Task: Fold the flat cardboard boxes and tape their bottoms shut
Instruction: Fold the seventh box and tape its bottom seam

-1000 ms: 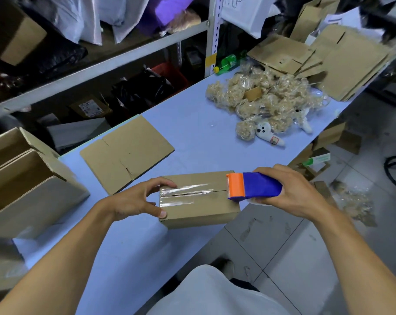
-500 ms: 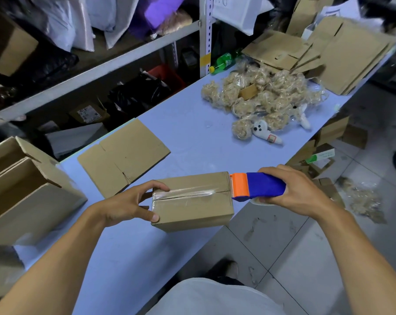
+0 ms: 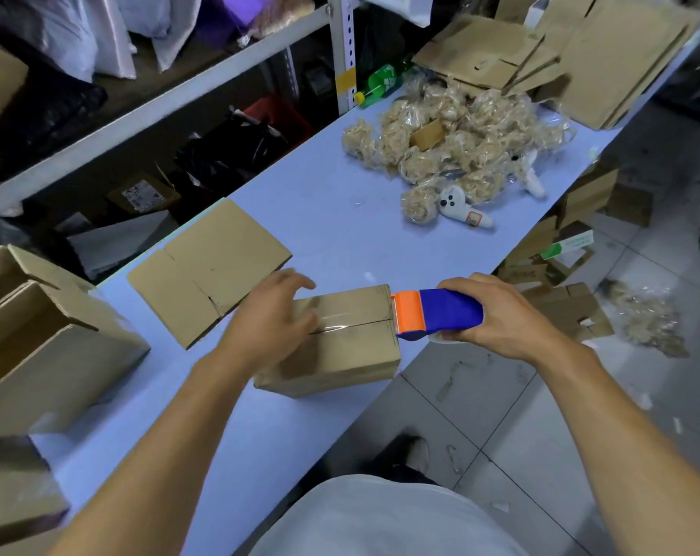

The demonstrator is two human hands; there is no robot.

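Near the middle of the frame, at the front edge of the pale blue counter [image 3: 340, 218], sits the small folded brown cardboard box [image 3: 340, 347], bottom seam up so tape can bridge the flaps. Glossy clear tape catches light along that seam. The left hand [image 3: 272, 319] lies spread over the box's left part, fingers relaxed, apparently steadying it. The right hand [image 3: 497, 315] has its grip clamped round the blue-and-orange plastic tape dispenser [image 3: 436, 315], its orange head at the box's right edge, probably to cut. Left of it lies a flat, creased matte cardboard box blank [image 3: 208, 270].
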